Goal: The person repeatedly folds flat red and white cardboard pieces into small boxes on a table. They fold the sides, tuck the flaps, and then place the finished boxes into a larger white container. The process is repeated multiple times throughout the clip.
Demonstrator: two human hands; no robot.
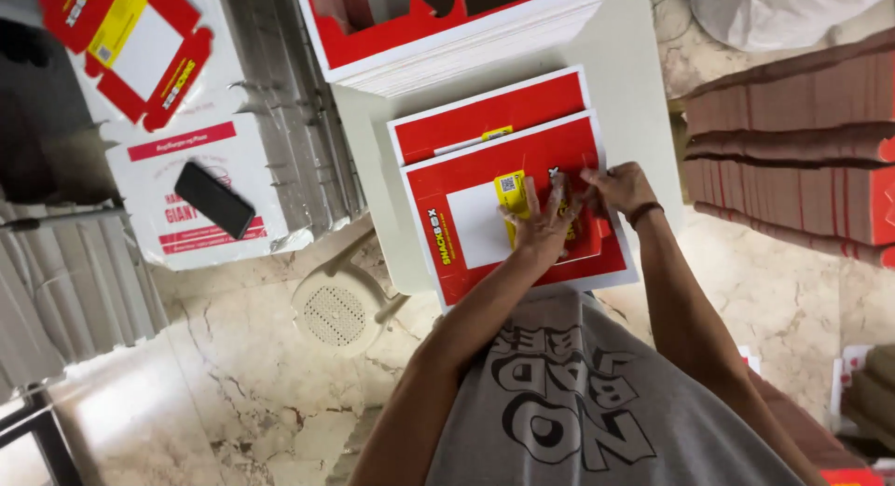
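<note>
A flat red, white and yellow cardboard box blank (475,227) lies on top of a stack on a pale table (634,104). My left hand (539,223) presses flat on its yellow middle part, fingers spread. My right hand (617,188) pinches a red flap of the same blank at its right side, a dark band on the wrist. A second stack of red blanks (485,113) sits just beyond.
A tall pile of red-and-white flat blanks (466,48) fills the table's far end. A black phone (214,199) lies on a white carton at left. Stacked red flat boxes (792,169) stand at right. A round white stool (337,309) sits on the marble floor.
</note>
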